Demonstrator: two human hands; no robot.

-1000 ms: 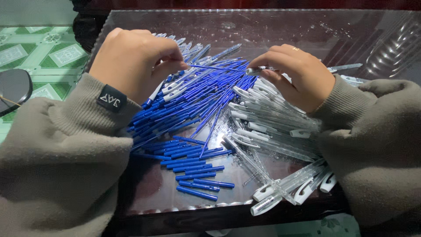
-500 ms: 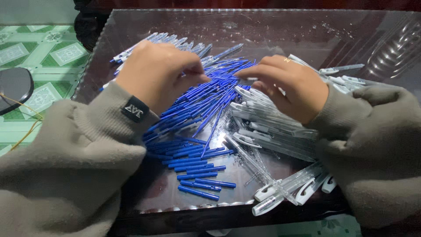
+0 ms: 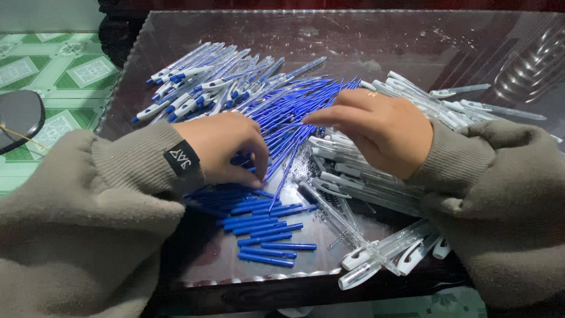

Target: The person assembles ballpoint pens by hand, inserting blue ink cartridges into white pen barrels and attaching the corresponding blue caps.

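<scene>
Left hand (image 3: 226,147) palm down on the pile of blue pen refills (image 3: 288,112), fingers curled and pinching into the blue parts at mid-table (whether it actually grips one, cannot tell). Right hand (image 3: 382,129) rests over the clear pen barrels (image 3: 365,182), fingers loosely spread, tips reaching toward the refills, nothing visibly gripped. Short blue caps (image 3: 265,235) lie near the front edge of the glass tabletop (image 3: 376,41). Assembled white-and-blue pens (image 3: 188,82) heap at far left.

One label only: a small black square tag (image 3: 181,158) with a white mark, sewn on the left sleeve cuff (image 3: 141,162), above the desk's (image 3: 412,41) left edge.
</scene>
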